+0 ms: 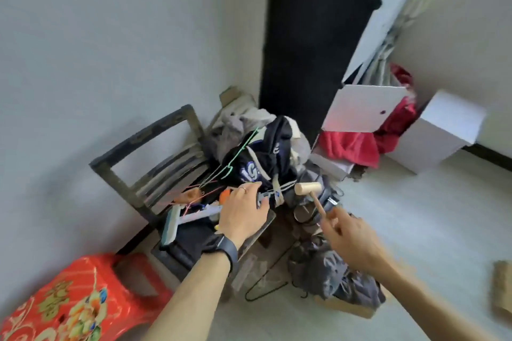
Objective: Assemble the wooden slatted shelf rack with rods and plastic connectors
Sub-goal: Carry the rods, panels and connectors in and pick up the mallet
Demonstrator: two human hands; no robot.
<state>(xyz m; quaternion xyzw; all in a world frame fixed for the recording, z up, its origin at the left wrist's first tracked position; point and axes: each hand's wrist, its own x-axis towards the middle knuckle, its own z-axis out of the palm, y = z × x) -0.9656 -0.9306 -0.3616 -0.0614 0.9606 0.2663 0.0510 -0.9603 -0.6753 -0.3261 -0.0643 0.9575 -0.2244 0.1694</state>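
Note:
My right hand (pixel 349 238) grips the handle of a small wooden mallet (pixel 308 188), whose head points up and to the left above a pile of clothes. My left hand (pixel 243 212), with a dark band on the wrist, reaches onto a cluttered dark chair (pixel 144 158). Its fingers curl around a small grey-blue object (pixel 263 198) at the edge of a dark garment (pixel 260 160); what that object is cannot be told. No rack slats, rods or connectors are recognisable in this blurred view.
The chair holds clothes, wire hangers (pixel 235 158) and a white squeegee-like tool (pixel 177 223). A red patterned plastic stool (pixel 72 299) stands at lower left. White boxes (pixel 440 133) and red cloth (pixel 352 144) lie at right, a dark doorway (pixel 313 36) behind.

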